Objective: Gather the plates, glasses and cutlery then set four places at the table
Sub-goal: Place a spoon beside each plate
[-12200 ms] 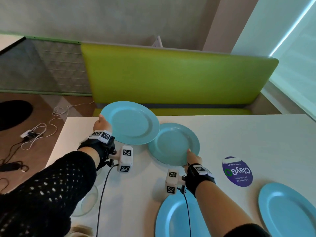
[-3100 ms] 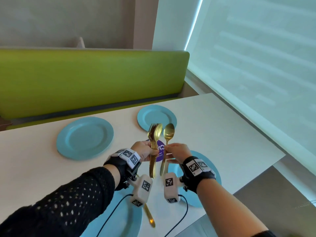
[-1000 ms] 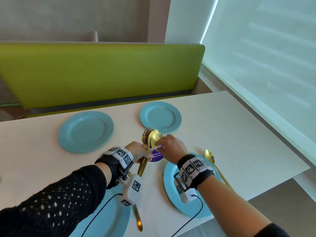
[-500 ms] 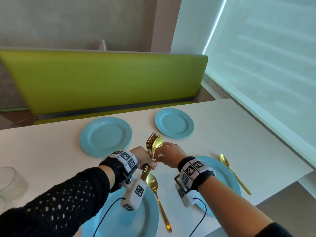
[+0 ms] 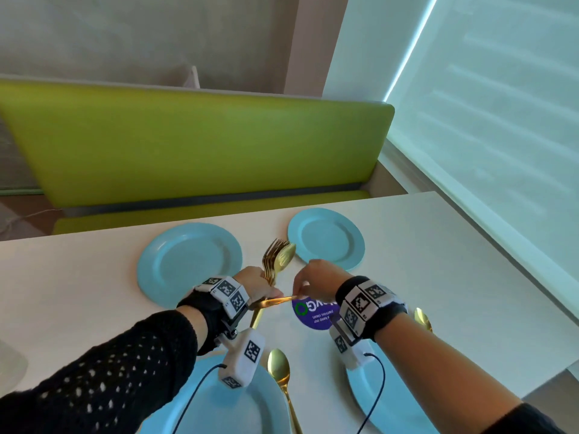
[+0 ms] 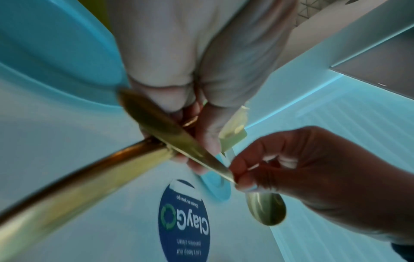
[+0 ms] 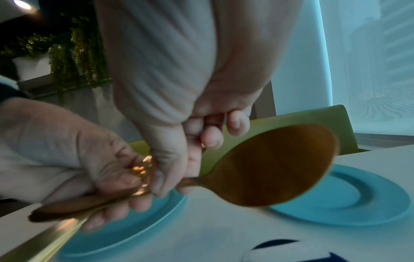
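progress: four blue plates are out on the white table point(image 5: 438, 277), namely the far-left plate point(image 5: 189, 264), the far-right plate point(image 5: 326, 238), the near-left plate point(image 5: 225, 408) and the near-right plate point(image 5: 369, 399). a gold spoon point(image 5: 282, 380) lies just beside the near-left plate, on its right. a second spoon point(image 5: 423, 319) lies to the right of the near-right plate, mostly behind the right wrist. the two near places therefore look to have spoons; the two far plates have no cutlery beside them.

hands: the left hand point(image 5: 255, 285) is curled round a cutlery bundle point(image 5: 275, 261), fork tines and a spoon bowl fanning out above the fist. the right hand point(image 5: 316, 278) pinches the handle of one spoon point(image 7: 275, 166) between thumb and fingertips; that spoon lies crosswise between the two hands, its far end at the left fist (judged: being drawn out of the bundle for the next place).

left to do, as judged: spoons for the far places, forks all round, and the glasses.

hard to read: no glass is clearly visible; a pale shape at the head view's left edge is cut off. the count of pieces in the bundle cannot be told. no knife can be made out. both wrist views are motion-blurred. a purple sticker point(image 5: 316, 314) is half covered by the right wrist.
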